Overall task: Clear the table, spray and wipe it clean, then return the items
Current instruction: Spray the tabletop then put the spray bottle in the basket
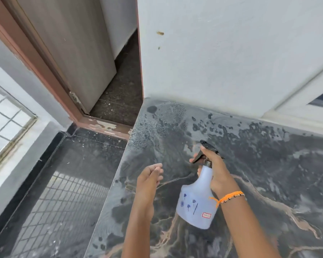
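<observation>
Two hands are over the table [268,183]. My right hand [217,174] is wrapped around the neck of the bottle [196,202], with fingers at the black trigger [199,158]; the nozzle aims up-left toward the far corner. My left hand [149,177] hovers free beside the bottle, fingers loosely curled, gripping nothing.

Table state: no items on the visible part; droplets [166,120] cover the far-left corner and a band along the wall [231,53]. The near area appears mostly dry.

Hazards, as I judge them:
- Overspray. The nozzle points near the left edge; mist may carry past it onto the floor [73,174] and make it slippery.
- Uneven coverage. Repeating the wet corner would pool liquid there while the near side stays unsprayed.
- Wall spotting. Aiming too high would wet the wall.
- No cloth is in view; I cannot tell where it is. Delay lets the spray dry.
</observation>
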Motion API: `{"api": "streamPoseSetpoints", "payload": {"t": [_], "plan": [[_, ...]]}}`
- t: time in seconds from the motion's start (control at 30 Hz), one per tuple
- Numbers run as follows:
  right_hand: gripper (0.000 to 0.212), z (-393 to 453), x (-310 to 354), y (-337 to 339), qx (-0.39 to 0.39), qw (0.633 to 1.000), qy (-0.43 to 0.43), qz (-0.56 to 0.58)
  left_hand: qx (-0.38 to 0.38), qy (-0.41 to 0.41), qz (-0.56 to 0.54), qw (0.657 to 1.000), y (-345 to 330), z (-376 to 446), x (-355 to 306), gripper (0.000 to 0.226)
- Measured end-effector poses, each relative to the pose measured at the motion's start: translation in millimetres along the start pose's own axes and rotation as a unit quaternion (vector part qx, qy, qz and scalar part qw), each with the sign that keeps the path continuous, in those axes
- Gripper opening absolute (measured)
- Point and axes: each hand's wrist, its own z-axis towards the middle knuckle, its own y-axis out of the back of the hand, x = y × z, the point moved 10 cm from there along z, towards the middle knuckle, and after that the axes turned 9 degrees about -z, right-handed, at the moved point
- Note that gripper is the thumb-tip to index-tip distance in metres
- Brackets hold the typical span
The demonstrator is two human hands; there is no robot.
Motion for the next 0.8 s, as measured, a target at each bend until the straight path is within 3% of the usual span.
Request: {"api": "streamPoseSetpoints", "payload": {"t": [0.17, 0.37, 0.57, 0.67, 0.8], "plan": [[0.032, 2, -6, 57, -0.083, 0.991, 0.000, 0.106, 0.027, 0.034, 0.026, 0.999, -28, 10, 18, 0.015], [0.033, -10, -6, 117, -0.090, 0.989, 0.017, 0.117, 0.078, 0.058, 0.057, 0.994, -74, -4, 49, 0.015], [0.039, -39, -21, 211, -0.179, 0.966, 0.015, 0.186, 0.108, 0.052, 0.124, 0.985, -129, -30, 80, 0.015], [0.043, -52, -21, 255, -0.160, 0.967, 0.034, 0.194, 0.117, 0.048, 0.139, 0.982, -167, -48, 101, 0.018], [0.031, -68, -25, 315, -0.144, 0.973, 0.039, 0.178, 0.129, 0.055, 0.163, 0.977, -218, -76, 137, 0.018]]}}
